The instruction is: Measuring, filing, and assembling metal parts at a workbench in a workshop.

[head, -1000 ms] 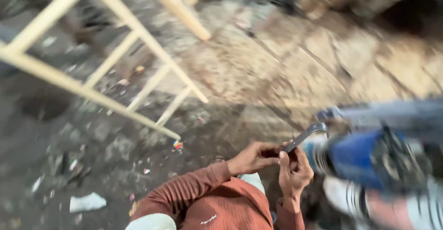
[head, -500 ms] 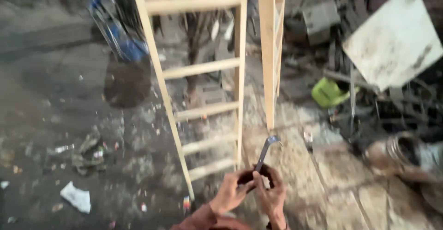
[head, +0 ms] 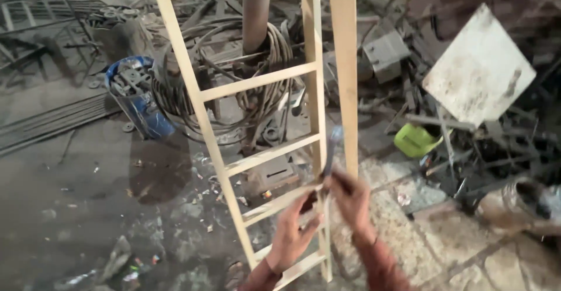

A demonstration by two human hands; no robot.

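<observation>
head view: both hands, left hand (head: pixel 292 232) and right hand (head: pixel 349 196), closed around a metal tool (head: pixel 331 151) upright between them

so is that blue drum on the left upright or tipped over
Tipped. The blue drum leans on the dirty floor with its open mouth facing up and left, and metal parts show inside it. It stands beside the coiled cable.

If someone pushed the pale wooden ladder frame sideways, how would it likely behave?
The wooden ladder frame looks stiff, its rungs fixed between straight rails. Thin rails suggest it is fairly light, so it would probably slide or tip easily. Both hands, left hand and right hand, are beside it.
</observation>
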